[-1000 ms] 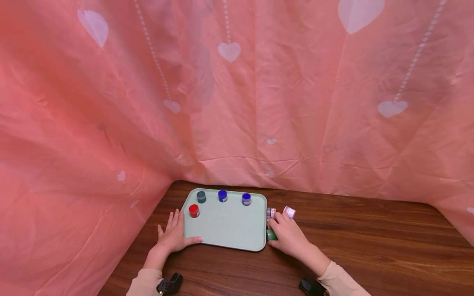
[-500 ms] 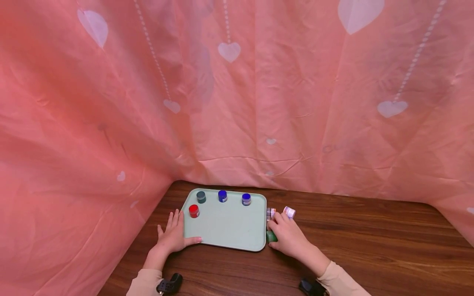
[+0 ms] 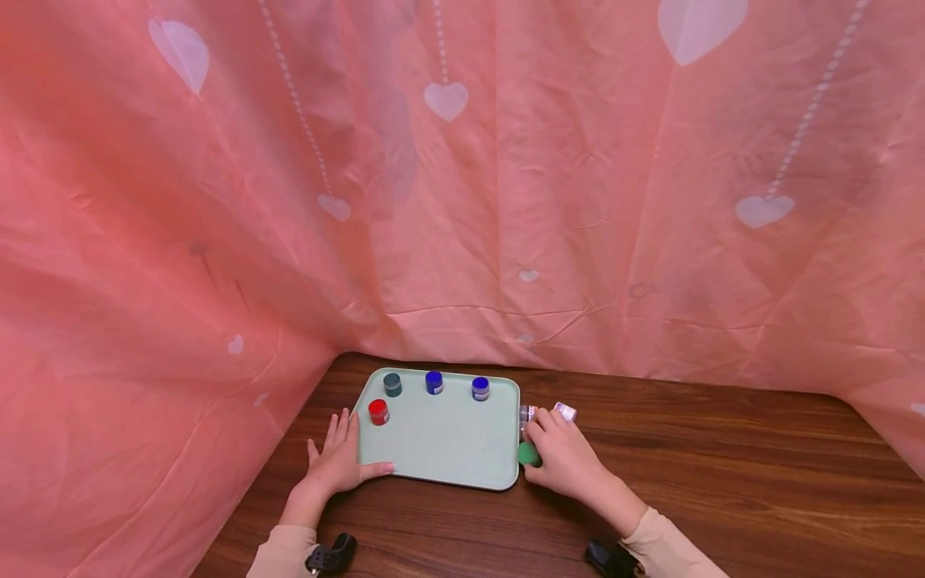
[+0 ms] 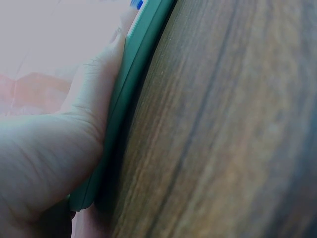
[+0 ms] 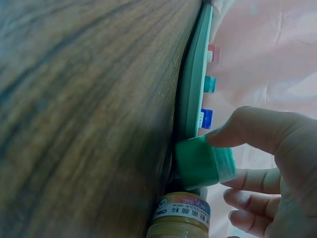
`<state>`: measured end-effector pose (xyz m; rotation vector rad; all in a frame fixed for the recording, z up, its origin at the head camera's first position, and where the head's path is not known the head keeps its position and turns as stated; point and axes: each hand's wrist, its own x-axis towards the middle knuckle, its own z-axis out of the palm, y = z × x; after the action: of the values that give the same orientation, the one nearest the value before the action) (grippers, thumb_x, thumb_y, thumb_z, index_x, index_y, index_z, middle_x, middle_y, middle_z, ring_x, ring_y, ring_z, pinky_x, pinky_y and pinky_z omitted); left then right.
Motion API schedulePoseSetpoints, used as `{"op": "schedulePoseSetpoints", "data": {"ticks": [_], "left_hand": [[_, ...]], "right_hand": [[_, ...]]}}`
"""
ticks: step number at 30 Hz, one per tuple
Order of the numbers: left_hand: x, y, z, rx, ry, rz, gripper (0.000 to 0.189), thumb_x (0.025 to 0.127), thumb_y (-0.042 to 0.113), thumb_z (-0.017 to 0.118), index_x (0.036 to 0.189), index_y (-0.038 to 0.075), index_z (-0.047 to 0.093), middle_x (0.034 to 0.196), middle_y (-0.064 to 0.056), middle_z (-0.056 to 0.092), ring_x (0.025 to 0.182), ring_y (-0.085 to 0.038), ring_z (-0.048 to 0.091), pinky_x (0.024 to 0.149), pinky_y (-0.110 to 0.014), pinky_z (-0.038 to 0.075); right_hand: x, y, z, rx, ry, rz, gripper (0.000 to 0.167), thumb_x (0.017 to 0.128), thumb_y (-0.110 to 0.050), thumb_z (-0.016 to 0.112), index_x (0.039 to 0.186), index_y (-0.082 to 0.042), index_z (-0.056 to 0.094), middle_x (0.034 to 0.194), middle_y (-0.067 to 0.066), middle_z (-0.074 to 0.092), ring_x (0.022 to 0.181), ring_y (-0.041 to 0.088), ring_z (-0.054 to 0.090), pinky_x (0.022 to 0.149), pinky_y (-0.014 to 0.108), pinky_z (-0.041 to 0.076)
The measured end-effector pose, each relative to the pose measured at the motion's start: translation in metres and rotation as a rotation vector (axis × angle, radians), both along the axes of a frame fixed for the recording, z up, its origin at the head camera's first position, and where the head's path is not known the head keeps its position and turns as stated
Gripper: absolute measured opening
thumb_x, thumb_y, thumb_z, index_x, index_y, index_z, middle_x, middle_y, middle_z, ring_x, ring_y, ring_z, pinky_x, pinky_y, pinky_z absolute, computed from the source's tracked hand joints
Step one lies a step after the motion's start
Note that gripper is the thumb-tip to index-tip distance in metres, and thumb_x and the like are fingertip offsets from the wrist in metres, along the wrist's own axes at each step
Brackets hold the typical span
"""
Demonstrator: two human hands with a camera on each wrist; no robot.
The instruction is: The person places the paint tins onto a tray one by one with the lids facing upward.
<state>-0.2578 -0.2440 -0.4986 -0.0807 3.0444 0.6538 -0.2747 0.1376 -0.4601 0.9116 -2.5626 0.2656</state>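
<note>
My right hand (image 3: 565, 456) pinches a green paint jar (image 3: 528, 454) right beside the tray's right edge. In the right wrist view, the thumb lies on one side of this tilted green jar (image 5: 204, 161), with fingers on the other. My left hand (image 3: 336, 464) rests along the left edge of the pale green tray (image 3: 448, 449), fingers spread and thumb over its front rim. The left wrist view shows that thumb (image 4: 94, 82) straight along the tray's side. On the tray stand a red jar (image 3: 379, 412), a dark teal jar (image 3: 393, 384) and two blue jars (image 3: 433, 383).
Right of the tray, partly behind my right hand, lie a jar with a printed label (image 3: 529, 413) and a whitish jar (image 3: 565, 412). A yellowish paint jar (image 5: 179, 218) lies close below the green one. A pink curtain (image 3: 462, 241) hangs behind the wooden table (image 3: 723, 466).
The green jar has turned in my right hand, so its round green end now faces the head camera. The right hand has shifted slightly; the left hand stays in place.
</note>
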Motion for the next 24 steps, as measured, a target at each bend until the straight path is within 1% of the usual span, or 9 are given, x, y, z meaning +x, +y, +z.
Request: {"op": "schedulePoseSetpoints", "data": {"ticks": [6,10,14,19,24], "left_hand": [[0.001,0.0,-0.001,0.009,0.002,-0.003,0.134,0.064,0.076,0.071,0.154,-0.005,0.014,0.162,-0.027,0.007,0.15,-0.046,0.0,0.104,-0.081,0.0],[0.001,0.001,-0.002,0.012,0.002,-0.003,0.133,0.064,0.076,0.071,0.153,-0.005,0.014,0.162,-0.027,0.007,0.15,-0.046,0.0,0.104,-0.081,0.0],[0.002,0.001,-0.002,0.009,0.001,-0.003,0.133,0.065,0.076,0.071,0.154,-0.005,0.015,0.162,-0.027,0.007,0.15,-0.046,0.0,0.104,-0.08,0.0],[0.003,0.001,0.001,0.015,-0.008,-0.001,0.133,0.064,0.076,0.071,0.154,-0.005,0.014,0.162,-0.027,0.007,0.15,-0.046,0.0,0.104,-0.08,0.0],[0.001,0.0,0.001,0.007,-0.012,-0.001,0.134,0.064,0.077,0.07,0.154,-0.005,0.014,0.162,-0.027,0.007,0.15,-0.046,-0.001,0.104,-0.08,-0.001]], "right_hand": [[0.001,0.001,0.001,-0.032,0.026,-0.007,0.032,0.062,-0.028,0.078,0.078,-0.016,0.054,0.086,-0.001,0.046,0.078,0.016,0.041,0.064,0.027,0.032],[-0.001,0.002,0.0,-0.052,0.057,-0.006,0.032,0.062,-0.029,0.078,0.081,-0.015,0.056,0.085,-0.001,0.047,0.079,0.017,0.043,0.065,0.029,0.035],[-0.002,0.001,-0.002,-0.086,0.087,0.014,0.032,0.063,-0.029,0.08,0.084,-0.014,0.06,0.086,0.0,0.049,0.08,0.017,0.046,0.067,0.032,0.039],[-0.003,-0.002,-0.001,-0.124,0.118,0.044,0.032,0.065,-0.029,0.081,0.084,-0.013,0.061,0.088,0.001,0.051,0.079,0.016,0.047,0.069,0.031,0.042],[-0.005,-0.009,0.003,-0.15,0.096,0.047,0.031,0.067,-0.03,0.081,0.086,-0.013,0.063,0.092,0.002,0.055,0.082,0.019,0.049,0.073,0.033,0.044]]}}
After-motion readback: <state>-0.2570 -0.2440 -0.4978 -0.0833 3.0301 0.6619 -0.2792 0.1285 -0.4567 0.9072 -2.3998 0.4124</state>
